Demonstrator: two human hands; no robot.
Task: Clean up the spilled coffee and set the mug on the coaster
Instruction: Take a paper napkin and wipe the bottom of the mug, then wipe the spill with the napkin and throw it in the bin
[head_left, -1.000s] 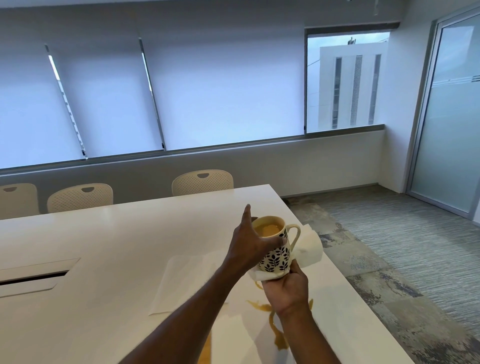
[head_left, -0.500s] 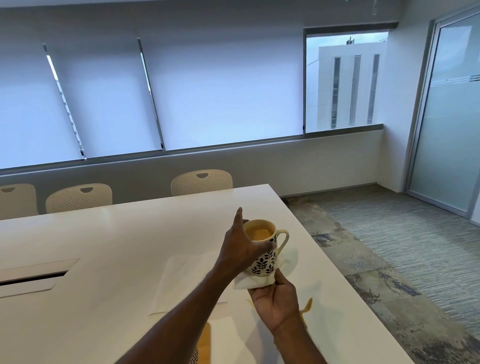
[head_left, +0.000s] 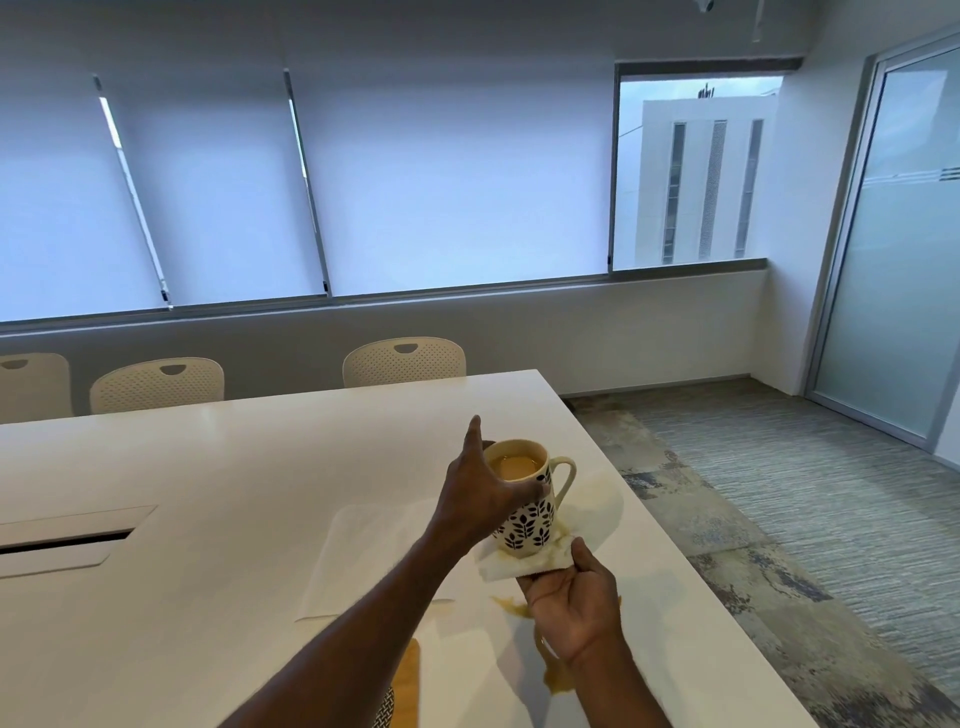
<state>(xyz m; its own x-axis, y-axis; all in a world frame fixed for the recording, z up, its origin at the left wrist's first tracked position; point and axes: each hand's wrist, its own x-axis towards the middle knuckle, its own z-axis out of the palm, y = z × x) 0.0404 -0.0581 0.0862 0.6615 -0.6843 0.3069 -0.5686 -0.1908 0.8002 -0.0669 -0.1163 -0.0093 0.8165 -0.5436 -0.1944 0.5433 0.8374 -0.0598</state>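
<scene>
- Lower centre of the frame, above the long white table (head_left: 208, 493), the left hand (head_left: 475, 499) grips the cream ceramic mug with dark leaf print (head_left: 527, 525) around its side, thumb raised, with the handle turned right.
- The right hand (head_left: 571, 608) presses a folded white paper napkin (head_left: 506, 566) under the mug's base, thumb pinching it on top, probably to catch drips and dry the bottom.
- The mug sits upright just above and left of the right hand, lifted off the table, with coffee inside.
- A brown coffee spill (head_left: 557, 680) lies on the table below the right hand, not yet wiped.
- A tan wooden piece (head_left: 408, 675) at the bottom edge, partly behind the left arm, may be the coaster; I cannot tell.
</scene>
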